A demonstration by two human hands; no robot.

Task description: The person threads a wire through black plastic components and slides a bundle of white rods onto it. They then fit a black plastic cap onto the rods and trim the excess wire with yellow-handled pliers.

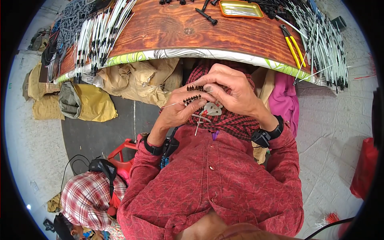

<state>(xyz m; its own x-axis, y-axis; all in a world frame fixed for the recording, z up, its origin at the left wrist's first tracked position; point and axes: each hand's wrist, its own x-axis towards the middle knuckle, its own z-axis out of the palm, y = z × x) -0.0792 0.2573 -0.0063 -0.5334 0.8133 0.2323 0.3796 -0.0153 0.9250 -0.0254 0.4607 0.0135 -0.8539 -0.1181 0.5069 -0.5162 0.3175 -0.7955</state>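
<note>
1. Left hand (176, 110) raised close to the chest, grip pinched shut on a short strip of small black pieces (193, 99), with a thin white rod (180, 103) running out to the left past the fingers.
2. Right hand (234, 94) curled over from the right, fingers pressed together on a second row of black pieces (196, 87) just above the first; fingertips of both hands touching.
3. Small grey metal tool (212, 108) hanging just below the hands, against a red checked cloth (230, 120).
4. Beyond the hands, edge of a wooden surface (168, 28) cutting across the view and hiding whatever lies under it.
5. On that surface: a bundle of white rods with black tips (96, 36) at far left, another such bundle (326, 44) at far right, yellow-handled pliers (294, 46), an orange tray (241, 9), loose black bolts (207, 16).
6. Under the surface, heaped tan sacks (140, 80) and a pink cloth (284, 100).
7. At lower left, another person in a plaid shirt (86, 198), well apart from the hands.
</note>
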